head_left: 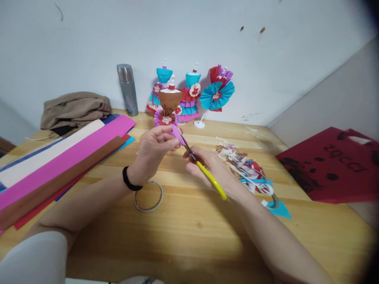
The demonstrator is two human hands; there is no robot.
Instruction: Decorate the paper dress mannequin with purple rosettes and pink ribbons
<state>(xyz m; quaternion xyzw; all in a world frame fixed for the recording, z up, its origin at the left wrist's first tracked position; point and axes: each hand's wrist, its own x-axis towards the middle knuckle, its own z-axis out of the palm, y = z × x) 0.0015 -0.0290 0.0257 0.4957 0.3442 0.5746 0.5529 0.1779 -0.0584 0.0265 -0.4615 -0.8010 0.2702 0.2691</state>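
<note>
Between thumb and fingers, my left hand (155, 148) pinches a small piece of pink-purple paper (179, 134). My right hand (205, 163) grips a pair of scissors (209, 174) with yellow handles, its blades pointing up and left. The blade tips meet the right edge of the paper; whether they are cutting into it I cannot tell. Just behind the hands stands a small dress figure (171, 100) with a brown paper top and a ruffled rosette. Below my left wrist, a thin roll of tape (148, 196) lies flat on the table.
Long coloured paper sheets (74, 152) lie at the left, with a brown cloth (75, 108) behind. A steel flask (128, 90) and more paper-dressed figures (191, 92) stand by the wall. Paper scraps (245, 167) are heaped at right, near a red paper bag (331, 167).
</note>
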